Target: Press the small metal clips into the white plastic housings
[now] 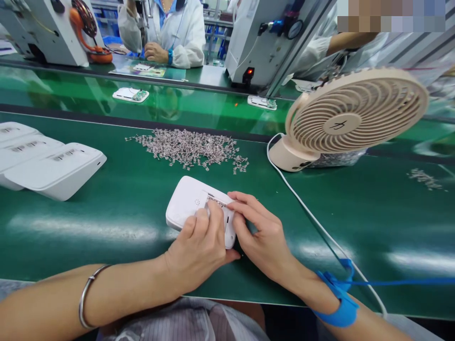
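Note:
A white plastic housing [185, 203] with rounded corners lies at a slant on the green bench in front of me. It has a cluster of small speaker holes and a recessed compartment [209, 195] with small metal contacts along one edge. My left hand [202, 239] is curled over the housing, fingertips pressed into the recess, thumb by the near edge. On the right side, my right hand [261, 232] closes on the housing's edge, fingertips beside the recess; any small part between them is hidden. Beyond the housing is a pile of small metal spring contacts [192, 148].
Several similar white housings [57, 166] stand at left. A beige fan [341, 124] with a white cable [309, 213] is at right. A blue wrist strap [337, 300] trails a cord. White parts with circuit boards [131, 94] lie on the far green strip; co-workers sit beyond.

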Demonstrator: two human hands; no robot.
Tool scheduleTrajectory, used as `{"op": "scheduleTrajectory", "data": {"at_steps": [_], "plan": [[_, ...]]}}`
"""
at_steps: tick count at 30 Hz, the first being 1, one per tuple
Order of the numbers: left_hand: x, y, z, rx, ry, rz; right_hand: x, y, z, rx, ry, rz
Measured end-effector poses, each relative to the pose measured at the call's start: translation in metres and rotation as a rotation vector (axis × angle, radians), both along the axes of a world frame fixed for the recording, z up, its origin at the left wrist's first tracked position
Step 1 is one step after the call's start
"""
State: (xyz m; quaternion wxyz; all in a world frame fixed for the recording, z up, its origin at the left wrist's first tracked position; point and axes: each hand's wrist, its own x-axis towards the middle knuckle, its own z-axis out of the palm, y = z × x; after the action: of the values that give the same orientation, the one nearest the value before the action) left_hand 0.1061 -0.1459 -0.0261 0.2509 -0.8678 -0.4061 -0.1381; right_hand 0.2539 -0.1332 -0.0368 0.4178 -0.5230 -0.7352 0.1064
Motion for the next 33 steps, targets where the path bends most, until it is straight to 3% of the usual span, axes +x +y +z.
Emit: {"op": "scheduleTrajectory", "data": {"at_steps": [5, 13, 21, 27, 33], "plan": [[-0.001, -0.002, -0.003, -0.006, 0.003, 0.006, 0.0, -0.002, -0.001, 0.021, -0.032, 0.021], [0.0, -0.001, -0.002, 0.026, -0.023, -0.003, 0.004, -0.003, 0.004, 0.096, -0.279, 0.086], [-0.002, -0.003, 0.001, -0.008, 0.028, -0.008, 0.001, 0.011, -0.002, -0.049, 0.041, -0.046], [-0.004, -0.008, 0.005, -0.056, 0.079, -0.024, 0.001, 0.017, -0.005, -0.224, 0.136, -0.102], [-0.016, 0.018, 0.016, -0.096, 0.171, 0.124, -0.001, 0.017, -0.006, -0.2, 0.16, -0.146]]}}
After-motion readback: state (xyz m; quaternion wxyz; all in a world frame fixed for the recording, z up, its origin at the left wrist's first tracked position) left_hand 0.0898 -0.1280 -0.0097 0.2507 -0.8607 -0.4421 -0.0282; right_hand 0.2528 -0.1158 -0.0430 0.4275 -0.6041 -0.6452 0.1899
